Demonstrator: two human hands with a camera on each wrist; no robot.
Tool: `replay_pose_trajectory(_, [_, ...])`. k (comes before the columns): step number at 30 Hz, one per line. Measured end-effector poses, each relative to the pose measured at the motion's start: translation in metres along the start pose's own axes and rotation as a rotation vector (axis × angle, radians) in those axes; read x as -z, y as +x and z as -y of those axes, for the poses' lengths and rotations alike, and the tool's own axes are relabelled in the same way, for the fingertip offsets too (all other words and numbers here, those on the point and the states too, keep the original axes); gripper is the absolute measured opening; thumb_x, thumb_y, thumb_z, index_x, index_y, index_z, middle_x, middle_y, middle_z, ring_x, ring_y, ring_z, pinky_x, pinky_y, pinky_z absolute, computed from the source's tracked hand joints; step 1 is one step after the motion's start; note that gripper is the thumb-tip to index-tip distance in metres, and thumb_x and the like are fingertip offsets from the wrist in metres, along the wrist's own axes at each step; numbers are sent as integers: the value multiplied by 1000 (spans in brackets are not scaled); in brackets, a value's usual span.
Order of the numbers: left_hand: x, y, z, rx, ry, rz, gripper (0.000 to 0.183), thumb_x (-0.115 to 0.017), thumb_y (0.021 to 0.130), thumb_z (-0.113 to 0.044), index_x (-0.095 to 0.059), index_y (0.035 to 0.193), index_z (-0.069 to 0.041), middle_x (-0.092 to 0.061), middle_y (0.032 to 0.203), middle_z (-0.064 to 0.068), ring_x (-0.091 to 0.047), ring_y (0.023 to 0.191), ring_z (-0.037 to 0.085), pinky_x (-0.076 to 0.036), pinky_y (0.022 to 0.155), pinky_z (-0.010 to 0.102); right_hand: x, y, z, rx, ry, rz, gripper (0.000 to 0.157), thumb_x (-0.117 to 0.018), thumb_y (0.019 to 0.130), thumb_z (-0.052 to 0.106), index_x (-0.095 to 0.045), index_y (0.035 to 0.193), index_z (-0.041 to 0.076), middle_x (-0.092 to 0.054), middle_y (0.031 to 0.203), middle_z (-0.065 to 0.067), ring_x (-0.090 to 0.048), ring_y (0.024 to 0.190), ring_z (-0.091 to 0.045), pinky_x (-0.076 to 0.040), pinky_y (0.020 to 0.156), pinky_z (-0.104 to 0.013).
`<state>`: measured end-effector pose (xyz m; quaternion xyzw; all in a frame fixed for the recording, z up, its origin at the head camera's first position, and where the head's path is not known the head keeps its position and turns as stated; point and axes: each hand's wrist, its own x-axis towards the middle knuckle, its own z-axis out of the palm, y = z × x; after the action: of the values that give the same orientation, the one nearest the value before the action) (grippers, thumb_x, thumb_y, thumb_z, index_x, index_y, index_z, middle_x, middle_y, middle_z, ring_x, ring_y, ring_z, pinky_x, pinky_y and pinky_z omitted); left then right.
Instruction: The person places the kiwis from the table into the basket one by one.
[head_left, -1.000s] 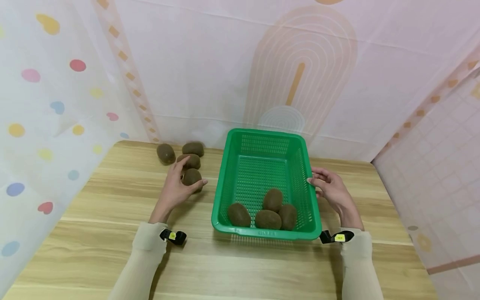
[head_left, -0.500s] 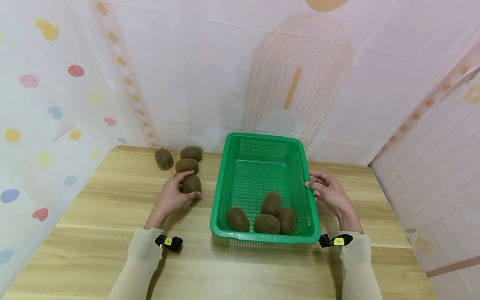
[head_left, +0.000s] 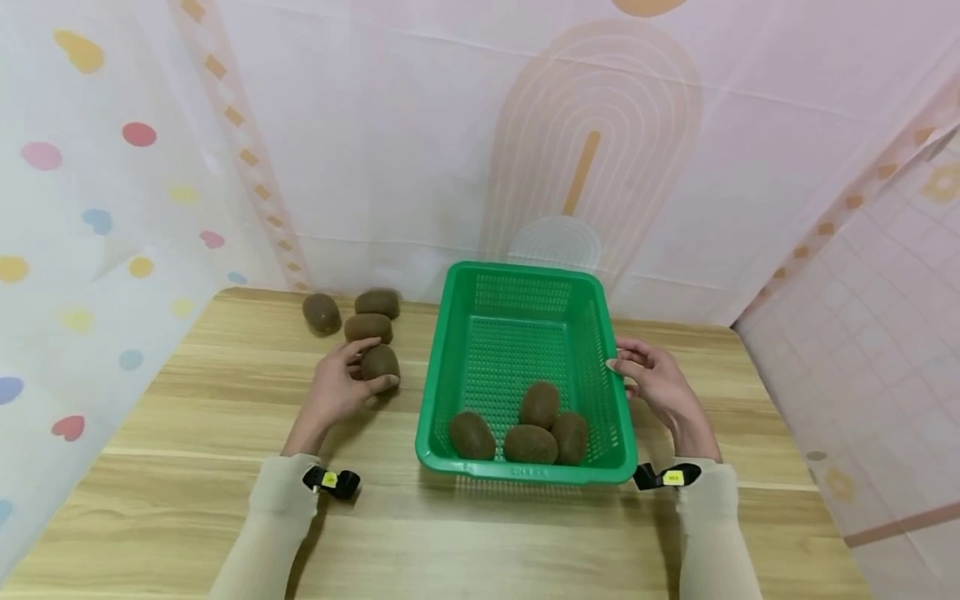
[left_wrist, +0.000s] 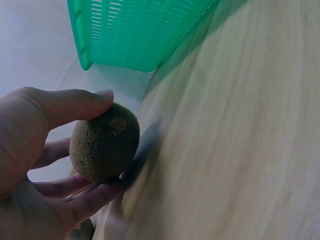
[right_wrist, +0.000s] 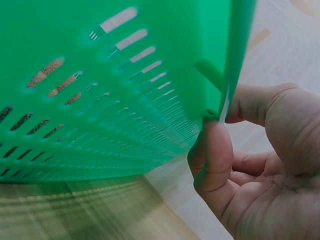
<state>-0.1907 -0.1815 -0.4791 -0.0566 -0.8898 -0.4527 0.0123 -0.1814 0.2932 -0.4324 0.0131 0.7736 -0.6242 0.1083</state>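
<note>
My left hand [head_left: 335, 389] grips a brown, fuzzy kiwi [head_left: 380, 364] on the table's left side. In the left wrist view, the thumb lies on one side of this kiwi [left_wrist: 105, 146] and fingertips on the other. Three more kiwis lie just behind it, the nearest kiwi [head_left: 368, 328] close to my fingers. A green plastic basket [head_left: 522, 473] stands in the middle, with several kiwis, including one kiwi [head_left: 540, 404], gathered at its near end. My right hand [head_left: 667, 392] pinches the basket's right rim; the right wrist view shows thumb and fingers around that edge.
The wooden table [head_left: 480, 542] reaches back to a patterned cloth wall [head_left: 390, 167], close behind the basket. More cloth hangs at the left and right sides. Bare wood lies in front of the basket and between it and the loose kiwis.
My left thumb and fingers, spread over the front kiwi a second ago, have drawn in around its sides. My right hand stays on the basket rim. The head view has shifted slightly.
</note>
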Motion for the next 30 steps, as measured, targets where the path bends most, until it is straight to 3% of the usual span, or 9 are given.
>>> replay_pose_trajectory(11, [2, 0, -13, -26, -66, -31, 71, -85, 87, -26, -54, 148, -6, -60, 137, 22, -63, 122, 41, -56, 102, 52, 0, 1, 1, -4, -9, -4, 51, -60, 103, 13, -45, 150, 0, -58, 107, 3, -57, 82, -5, -52, 64, -25])
replay_pose_trajectory(21, [3, -4, -28, -141, -159, -84, 66, -85, 87, -28, -58, 145, -12, -62, 137, 13, -62, 123, 32, -58, 99, 46, 1, -2, 1, -11, -12, 4, 50, -58, 104, 14, -44, 150, 0, -57, 106, 4, -56, 82, -5, -51, 66, -25])
replay_pose_trajectory(30, [3, -10, -50, -182, -174, -126, 64, -86, 85, -28, -61, 143, -18, -63, 132, 7, -65, 114, 24, -58, 97, 27, 1, -2, 1, 0, -5, 4, 49, -59, 104, 13, -45, 148, -1, -57, 104, 6, -56, 81, -4, -52, 65, -24])
